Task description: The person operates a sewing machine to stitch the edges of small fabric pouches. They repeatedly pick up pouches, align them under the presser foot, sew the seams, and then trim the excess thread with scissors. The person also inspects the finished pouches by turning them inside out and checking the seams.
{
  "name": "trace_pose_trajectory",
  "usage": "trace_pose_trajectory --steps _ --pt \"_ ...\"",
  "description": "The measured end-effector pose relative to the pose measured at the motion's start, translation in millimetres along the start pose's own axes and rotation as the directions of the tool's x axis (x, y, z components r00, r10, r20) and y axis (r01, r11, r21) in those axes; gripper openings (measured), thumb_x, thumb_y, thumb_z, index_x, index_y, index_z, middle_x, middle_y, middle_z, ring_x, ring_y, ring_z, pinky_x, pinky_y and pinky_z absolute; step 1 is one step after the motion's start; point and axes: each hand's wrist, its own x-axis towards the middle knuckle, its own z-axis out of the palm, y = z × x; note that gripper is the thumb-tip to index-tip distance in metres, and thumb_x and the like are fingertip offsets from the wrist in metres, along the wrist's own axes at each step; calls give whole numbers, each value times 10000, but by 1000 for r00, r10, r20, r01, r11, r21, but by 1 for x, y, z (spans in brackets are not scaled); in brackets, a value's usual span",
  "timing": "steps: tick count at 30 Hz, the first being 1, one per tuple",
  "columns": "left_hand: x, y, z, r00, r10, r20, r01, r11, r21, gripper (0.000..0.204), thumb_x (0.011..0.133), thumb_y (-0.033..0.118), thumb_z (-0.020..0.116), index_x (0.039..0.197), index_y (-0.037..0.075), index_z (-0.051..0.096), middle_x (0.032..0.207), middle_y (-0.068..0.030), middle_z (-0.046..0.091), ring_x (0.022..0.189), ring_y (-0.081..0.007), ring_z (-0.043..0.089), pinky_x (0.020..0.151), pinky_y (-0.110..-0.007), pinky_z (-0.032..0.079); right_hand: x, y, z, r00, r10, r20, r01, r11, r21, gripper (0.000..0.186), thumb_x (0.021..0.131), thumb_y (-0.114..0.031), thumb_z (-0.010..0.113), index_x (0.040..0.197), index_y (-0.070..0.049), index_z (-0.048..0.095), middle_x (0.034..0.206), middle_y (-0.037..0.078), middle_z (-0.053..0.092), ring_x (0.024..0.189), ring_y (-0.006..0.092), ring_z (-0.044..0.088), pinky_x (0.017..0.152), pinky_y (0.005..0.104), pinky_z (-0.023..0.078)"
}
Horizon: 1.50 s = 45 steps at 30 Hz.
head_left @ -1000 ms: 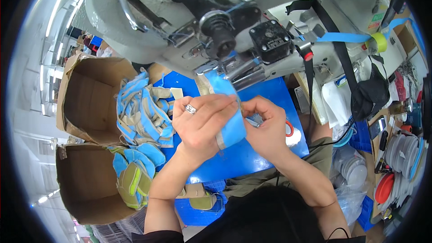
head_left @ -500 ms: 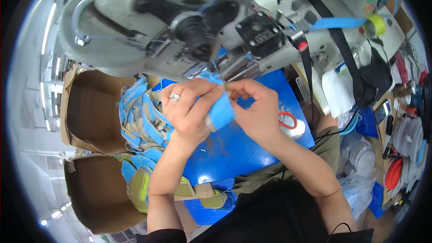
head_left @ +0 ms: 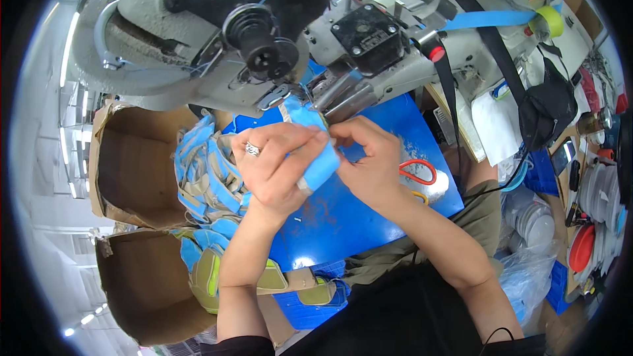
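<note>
Between my two hands is a light blue fabric piece (head_left: 321, 167) with a pale grey edge, its far end reaching to the needle area of a grey sewing machine (head_left: 151, 26). My left hand (head_left: 273, 161), wearing a ring, is closed over the piece from the left. My right hand (head_left: 369, 158) pinches the piece's right edge between thumb and fingers. The fingertips partly hide the fabric. Under the hands lies a blue work surface (head_left: 343, 224). Red-handled scissors (head_left: 418, 171) rest on it, right of my right hand.
Left of the surface is a heap of blue and grey fabric pieces (head_left: 211, 171). Two cardboard boxes (head_left: 99, 158) stand at the far left. Olive-green cut pieces (head_left: 208, 270) lie below the heap. Blue tape (head_left: 488, 20) and black straps hang off the machine's right side.
The view has shifted slightly, so the machine sits further left and more of the scissors shows. Both hands keep hold of the fabric piece near the needle area.
</note>
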Motion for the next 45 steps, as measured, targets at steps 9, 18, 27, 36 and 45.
trace_pose_trajectory --steps 9,18,27,36,45 --pt "-1 -8 -1 998 -31 59 25 994 108 321 677 247 751 983 163 801 964 21 698 879 -161 621 835 -353 343 6 -9 -1 994 109 -4 -108 990 85 187 786 6 780 958 -34 719 831 79 706 751 167 708 674 280 542" --pt "7 -7 -2 991 124 40 -129 981 142 300 681 186 799 973 124 774 964 -14 713 864 -196 635 806 -351 408 6 -11 -1 956 293 29 -290 918 269 214 793 -20 793 1002 -17 746 834 71 734 727 120 695 661 266 539" --pt "-7 -4 8 977 -183 -111 147 952 -269 236 730 68 814 950 67 728 936 -57 743 849 -229 676 822 -366 463 2 -5 -2 994 107 -8 -105 986 132 237 790 -21 816 1010 -41 731 872 62 712 729 133 681 645 275 537" --pt "-4 2 2 999 41 2 -41 996 80 271 680 169 760 948 136 780 964 28 734 865 -151 669 826 -345 357 3 -1 -6 982 167 87 -181 964 195 259 802 27 782 1048 -31 726 898 78 712 768 143 700 677 281 557" --pt "1 -5 3 998 -50 31 49 998 32 310 669 150 801 978 138 782 895 11 681 833 -175 638 821 -356 355 10 -19 -26 877 388 284 -466 830 306 227 881 -4 729 1106 19 726 848 21 711 755 47 651 658 217 523"
